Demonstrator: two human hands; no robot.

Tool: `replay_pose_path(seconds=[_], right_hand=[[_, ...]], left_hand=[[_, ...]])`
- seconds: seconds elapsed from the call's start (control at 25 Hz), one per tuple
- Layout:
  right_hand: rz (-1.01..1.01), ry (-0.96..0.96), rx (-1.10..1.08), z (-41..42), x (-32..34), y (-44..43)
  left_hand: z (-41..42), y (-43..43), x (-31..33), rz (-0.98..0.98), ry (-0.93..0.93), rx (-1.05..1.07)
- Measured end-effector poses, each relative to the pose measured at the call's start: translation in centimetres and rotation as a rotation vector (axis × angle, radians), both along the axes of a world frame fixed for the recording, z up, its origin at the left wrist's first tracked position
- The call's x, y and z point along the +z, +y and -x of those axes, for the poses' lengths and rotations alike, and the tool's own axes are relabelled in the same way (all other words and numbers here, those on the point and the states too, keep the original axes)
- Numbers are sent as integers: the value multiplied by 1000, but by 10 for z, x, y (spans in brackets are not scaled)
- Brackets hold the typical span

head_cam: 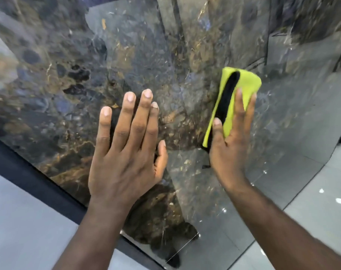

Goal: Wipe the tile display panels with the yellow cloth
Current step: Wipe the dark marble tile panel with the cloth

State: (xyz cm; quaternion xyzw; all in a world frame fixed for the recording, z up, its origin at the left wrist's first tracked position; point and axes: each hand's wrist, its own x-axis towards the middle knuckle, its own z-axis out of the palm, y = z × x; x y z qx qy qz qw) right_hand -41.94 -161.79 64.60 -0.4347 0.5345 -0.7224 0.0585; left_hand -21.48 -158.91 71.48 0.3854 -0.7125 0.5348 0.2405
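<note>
**Colours in front of you**

Panel (68, 84): dark grey-black marble pattern, blue patches, brown-gold clouds, fine pale veins.
Cloth (243, 82): your yellow-green one, with a black band down its fold.
Frame (29, 172): dark navy strip.
Floor (19, 221): pale grey tiles.

No readable text, tile panel (72, 61) unmarked, yellow cloth (245, 82) without label or brand

grey floor tiles (23, 221) | dark base strip (29, 178) touching them
</note>
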Motion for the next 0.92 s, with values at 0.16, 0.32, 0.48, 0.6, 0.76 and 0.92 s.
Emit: replay_pose_path(seconds=[0.16,0.32,0.48,0.6,0.76,0.92], right_hand=[[-94,62,162,-56,-26,37],[-11,253,129,-24,27,4],[-85,17,86,0,-4,-6],[-154,-5,207,-49,-32,28],[-40,265,186,-14,8,5],[-35,81,102,58,-5,-30]], left_hand=[[1,-1,-1,2,-3,-4],[0,0,-2,-34,12,-19],[0,-2,-6,-38,28,-10],[2,-1,-5,-50,38,-16],[9,0,1,-43,111,4],[60,-10,11,-27,176,-8]])
